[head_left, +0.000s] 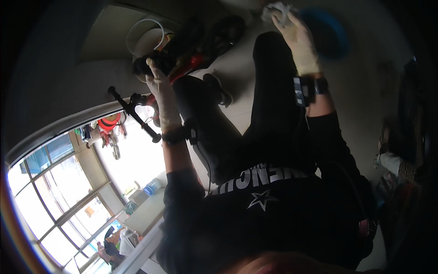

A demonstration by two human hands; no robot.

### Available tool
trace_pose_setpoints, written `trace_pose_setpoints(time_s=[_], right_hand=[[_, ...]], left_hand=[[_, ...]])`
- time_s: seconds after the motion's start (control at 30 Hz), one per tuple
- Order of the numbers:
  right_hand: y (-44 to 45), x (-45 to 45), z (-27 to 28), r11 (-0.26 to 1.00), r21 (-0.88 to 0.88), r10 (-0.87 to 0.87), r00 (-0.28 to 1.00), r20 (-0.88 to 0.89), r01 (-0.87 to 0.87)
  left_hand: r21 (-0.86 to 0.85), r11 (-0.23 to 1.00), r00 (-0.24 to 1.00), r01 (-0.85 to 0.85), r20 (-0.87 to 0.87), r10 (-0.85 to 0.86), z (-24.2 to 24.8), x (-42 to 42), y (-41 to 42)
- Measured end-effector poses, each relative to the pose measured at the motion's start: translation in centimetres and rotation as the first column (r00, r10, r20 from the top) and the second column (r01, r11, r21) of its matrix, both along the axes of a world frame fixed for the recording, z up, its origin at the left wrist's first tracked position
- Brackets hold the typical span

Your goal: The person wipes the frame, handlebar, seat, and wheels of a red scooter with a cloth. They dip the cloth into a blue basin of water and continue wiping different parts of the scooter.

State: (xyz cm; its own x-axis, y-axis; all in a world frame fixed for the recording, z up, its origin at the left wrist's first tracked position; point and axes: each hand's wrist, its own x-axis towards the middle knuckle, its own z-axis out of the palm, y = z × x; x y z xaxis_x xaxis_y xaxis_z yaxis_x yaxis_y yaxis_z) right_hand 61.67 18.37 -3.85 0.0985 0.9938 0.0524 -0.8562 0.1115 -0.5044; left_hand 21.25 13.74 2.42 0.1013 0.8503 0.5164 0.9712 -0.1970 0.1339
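My left hand [159, 84], in a pale glove, grips a dark object [152, 64] beside a red-and-black ride-on or small bike [191, 63]. Shadow hides most of its fingers and the object's exact kind. A black handlebar [133, 113] with a grip at each end stands out at the left of that forearm. At the top, my right hand [297, 37], gloved as well, holds a crumpled grey-white cloth [279, 13]. Just right of this hand is a blue basin [342, 37], blurred and dark.
A pale bucket-like container [145, 42] with a curved white handle or hose stands beyond my left hand. At the left is a bright window [58, 191], with a cluttered counter [147, 210] near it. Dark items [407, 154] line the right side.
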Motion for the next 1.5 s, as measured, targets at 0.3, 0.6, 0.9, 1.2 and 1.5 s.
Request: trace_pose_setpoints(time_s=[0.3, 0.6, 0.9, 1.2, 1.5], right_hand=[[7.3, -14.0, -10.2, 0.888, -0.179, -0.04, 0.46, 0.887, 0.424], [11.4, -18.5, -36.8, 0.597, -0.749, 0.575, 0.497, 0.65, 0.289], [18.0, -19.7, -39.7, 0.805, -0.585, 0.571, -0.394, 0.721, 0.096], [15.9, -20.6, -29.8, 0.752, -0.641, 0.375, 0.702, 0.606, 0.151], [13.8, -21.4, -33.7, 0.765, -0.563, 0.446, 0.372, 0.814, 0.312]], left_hand=[[-0.179, 0.983, 0.71, -0.047, 0.686, 0.159, -4.7, 1.3, 10.6], [-0.136, 0.888, 0.772, -0.439, -0.563, 0.295, -11.2, -3.1, 15.1], [-0.412, 0.748, 0.781, -0.52, 0.126, 0.612, -7.3, 3.4, 18.5], [-0.404, 0.748, 0.775, -0.527, 0.134, 0.618, -7.2, 3.9, 18.4], [-0.45, 0.705, 0.755, -0.547, 0.097, 0.648, -7.0, 1.1, 18.8]])
